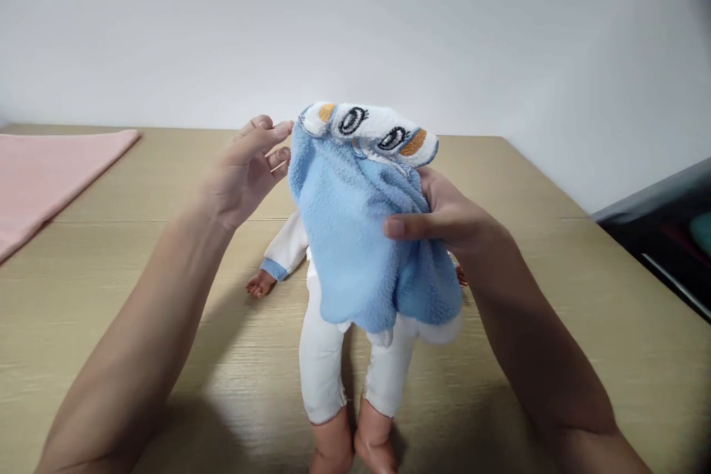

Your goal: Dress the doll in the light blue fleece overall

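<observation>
In the head view, my right hand [452, 211] grips a light blue fleece doll garment [355, 229], its thumb lying across the front and the other fingers behind the cloth. The garment has a white band with embroidered eyes and orange patches along its top. My left hand [252, 167] is at the garment's upper left edge with fingers apart; whether the fingertips touch the cloth I cannot tell. Behind and below the garment lies a doll [325, 363] on its back, in white leggings and a white sleeve with a blue cuff. Its head and most of its torso are hidden.
A folded pink cloth [49, 178] lies at the left of the wooden table [211, 355]. A black object [661, 229], only partly in view, stands beyond the table's right edge. A pale wall [355, 22] rises behind the table.
</observation>
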`<act>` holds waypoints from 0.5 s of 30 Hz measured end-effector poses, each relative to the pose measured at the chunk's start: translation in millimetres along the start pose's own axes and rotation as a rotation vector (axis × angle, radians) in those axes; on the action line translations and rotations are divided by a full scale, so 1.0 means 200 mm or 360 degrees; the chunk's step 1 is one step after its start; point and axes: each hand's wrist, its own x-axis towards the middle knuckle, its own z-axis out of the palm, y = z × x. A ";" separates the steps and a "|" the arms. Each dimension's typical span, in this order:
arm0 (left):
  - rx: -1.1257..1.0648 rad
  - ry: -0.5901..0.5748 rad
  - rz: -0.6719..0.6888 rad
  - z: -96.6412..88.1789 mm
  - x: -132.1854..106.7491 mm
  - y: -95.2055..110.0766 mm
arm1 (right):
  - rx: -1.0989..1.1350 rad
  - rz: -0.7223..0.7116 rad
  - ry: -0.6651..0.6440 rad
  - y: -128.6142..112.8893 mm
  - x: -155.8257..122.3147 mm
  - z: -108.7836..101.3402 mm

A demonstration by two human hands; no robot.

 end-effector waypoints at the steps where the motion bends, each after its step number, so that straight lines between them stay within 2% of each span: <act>1: -0.0088 0.0055 -0.0020 0.01 0.00 0.01 | 0.0000 -0.0013 0.0032 0.00 0.00 0.01; 4: -0.0327 0.0229 -0.0098 0.06 -0.02 0.04 | -0.0047 -0.0057 0.0182 -0.01 0.01 0.04; 7: -0.0250 0.0165 -0.0049 0.10 -0.04 0.07 | -0.0107 -0.0128 0.0354 -0.02 0.02 0.07; 9: -0.0147 0.0051 0.0073 0.13 -0.07 0.08 | -0.0118 -0.0183 0.0432 -0.02 0.02 0.09; 12: 0.0006 -0.0233 0.0198 0.14 -0.11 0.07 | -0.0111 -0.0259 0.0501 -0.03 0.02 0.11; 15: 0.0097 -0.0545 0.0096 0.12 -0.14 0.07 | -0.0111 -0.0325 0.0571 -0.04 0.02 0.11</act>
